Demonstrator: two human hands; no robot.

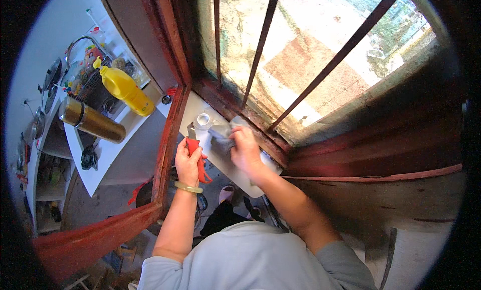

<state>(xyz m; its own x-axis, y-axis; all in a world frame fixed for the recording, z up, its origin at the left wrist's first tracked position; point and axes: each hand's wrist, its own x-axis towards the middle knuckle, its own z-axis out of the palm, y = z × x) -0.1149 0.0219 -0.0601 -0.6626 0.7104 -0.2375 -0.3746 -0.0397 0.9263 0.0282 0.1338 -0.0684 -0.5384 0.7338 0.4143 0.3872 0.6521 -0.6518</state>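
Observation:
My left hand [186,163] is closed around a red-handled utility knife [200,165], its short grey blade pointing up and away from me. A pale bangle circles that wrist. To the right, my right hand [244,148] grips a crumpled grey cloth [222,134] over the white sill board [228,165]; motion smears the cloth and fingertips. A white roll of tape [197,121] lies on the board just beyond the knife's blade.
A barred window [260,49] stands beyond the board. Left of a red wooden frame [173,139], a white counter [92,167] carries a yellow jug-shaped bottle [123,89], a gold thermos [97,124] and a small black bag [89,158]. Dark red cloth [371,154] hangs at right.

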